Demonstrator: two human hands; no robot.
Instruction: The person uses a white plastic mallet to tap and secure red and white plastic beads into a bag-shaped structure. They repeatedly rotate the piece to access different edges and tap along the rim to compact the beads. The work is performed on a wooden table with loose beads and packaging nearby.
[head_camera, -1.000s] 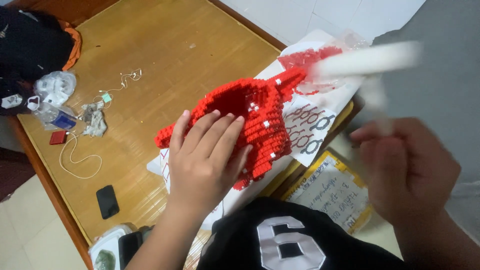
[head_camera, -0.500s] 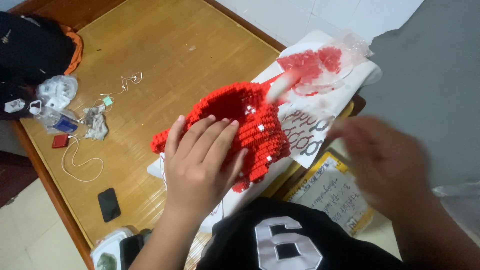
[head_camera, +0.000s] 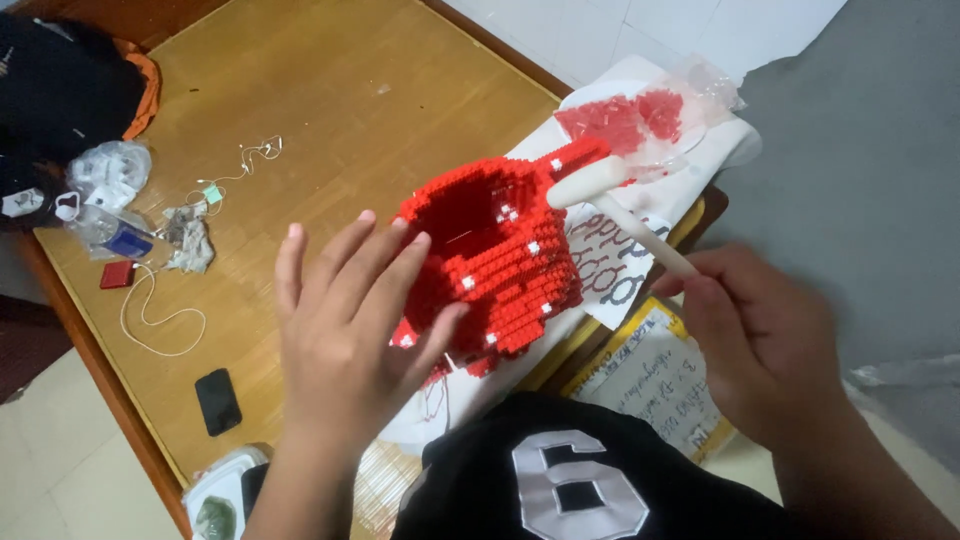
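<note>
I've got the left hand (head_camera: 345, 325) spread flat, fingers fanned wide apart and pressed against the near side of the red brick model (head_camera: 490, 255), steadying it rather than wrapping around it, so that grip is open, palm on the bricks. The model sits at the centre of the frame on the counter (head_camera: 300, 90), a hollow red build of tiny blocks with a few white studs showing (the top is open, like a cup).

Over at right of centre, the right hand (head_camera: 765, 345) has its grip closed on a white hammer-like tool (head_camera: 625, 215): fingers pinch the thin handle's lower end, and the thick white head lies against the model's upper right corner.

Moving outward, a clear bag of loose red bricks (head_camera: 640, 115) lies in the upper right on white paper sheets (head_camera: 610, 285), just beyond the tool head. A yellow-edged printed sheet (head_camera: 655, 375) sits below the right hand's fingers. At bottom centre is my black shirt (head_camera: 570, 480).

On the left side of the frame I see a white cable (head_camera: 150, 315), a small red box (head_camera: 116, 274), a black phone (head_camera: 218, 401), crumpled wrappers (head_camera: 110, 170), and a dark bag (head_camera: 60, 90) in the upper left corner.
</note>
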